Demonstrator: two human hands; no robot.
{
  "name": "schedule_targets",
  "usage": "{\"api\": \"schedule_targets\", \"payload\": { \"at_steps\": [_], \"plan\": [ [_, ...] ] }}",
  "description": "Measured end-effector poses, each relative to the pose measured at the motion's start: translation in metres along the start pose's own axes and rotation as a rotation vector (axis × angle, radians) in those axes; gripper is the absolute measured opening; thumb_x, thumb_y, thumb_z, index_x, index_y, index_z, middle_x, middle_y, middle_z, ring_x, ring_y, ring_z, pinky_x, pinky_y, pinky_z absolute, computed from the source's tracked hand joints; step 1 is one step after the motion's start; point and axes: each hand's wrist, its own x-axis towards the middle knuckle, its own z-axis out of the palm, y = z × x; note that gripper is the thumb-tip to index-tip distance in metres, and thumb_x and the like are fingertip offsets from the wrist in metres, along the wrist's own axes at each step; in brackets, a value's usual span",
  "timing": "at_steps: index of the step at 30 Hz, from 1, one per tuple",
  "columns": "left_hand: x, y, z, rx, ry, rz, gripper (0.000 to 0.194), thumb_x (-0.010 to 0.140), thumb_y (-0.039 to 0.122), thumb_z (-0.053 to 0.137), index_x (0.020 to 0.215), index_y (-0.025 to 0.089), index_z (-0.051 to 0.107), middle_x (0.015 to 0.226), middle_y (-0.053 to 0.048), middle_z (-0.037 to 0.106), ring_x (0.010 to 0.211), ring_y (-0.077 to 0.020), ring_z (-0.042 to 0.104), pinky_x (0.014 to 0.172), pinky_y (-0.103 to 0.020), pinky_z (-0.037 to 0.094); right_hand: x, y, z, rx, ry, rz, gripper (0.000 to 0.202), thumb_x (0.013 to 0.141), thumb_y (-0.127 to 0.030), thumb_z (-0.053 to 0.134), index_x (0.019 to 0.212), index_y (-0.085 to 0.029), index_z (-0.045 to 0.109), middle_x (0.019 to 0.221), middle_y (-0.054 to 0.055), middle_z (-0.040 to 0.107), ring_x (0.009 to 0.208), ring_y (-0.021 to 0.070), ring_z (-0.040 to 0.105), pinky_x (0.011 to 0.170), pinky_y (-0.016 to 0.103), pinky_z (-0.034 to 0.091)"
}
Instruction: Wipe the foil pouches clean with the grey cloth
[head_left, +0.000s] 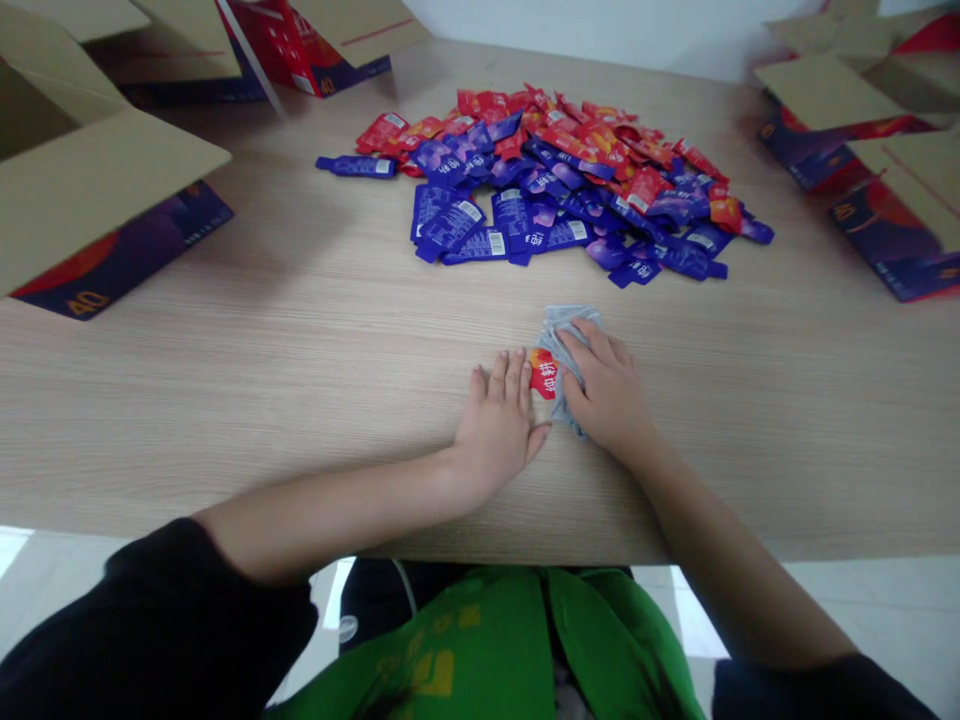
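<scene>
A small red sachet (pixel 543 374) with white characters lies flat on the table in front of me. At its left edge rests my left hand (pixel 496 430), laid flat with fingers stretched out and nothing in it. My right hand (pixel 609 390) presses a grey-blue cloth (pixel 564 325) onto the sachet's right side, fingers bent over the fabric. The cloth hides part of the sachet. Farther back is a heap of sachets, with red sachets (pixel 600 140) mostly behind and purple-blue sachets (pixel 517 215) toward the front.
An open cardboard box (pixel 112 200) stands at the left, and another red-and-blue box (pixel 300 45) is behind it. More open boxes (pixel 885 190) are at the right. The wooden table (pixel 225 400) has its near edge just before my green apron (pixel 480 640).
</scene>
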Motion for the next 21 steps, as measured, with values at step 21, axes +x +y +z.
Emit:
{"api": "schedule_targets", "payload": {
  "at_steps": [21],
  "plan": [
    [-0.004,-0.008,0.006,0.013,0.127,0.107,0.065,0.107,0.038,0.041,0.157,-0.003,0.043,0.161,-0.023,0.045,0.148,-0.0408,0.046,0.12,-0.053,0.039,0.003,0.012,-0.015,0.253,0.205,-0.026,0.054,0.091,-0.01,0.039,0.136,-0.022,0.065,0.146,0.015,0.058,0.137,0.031,0.053,0.112,0.054,0.045]
  ]
}}
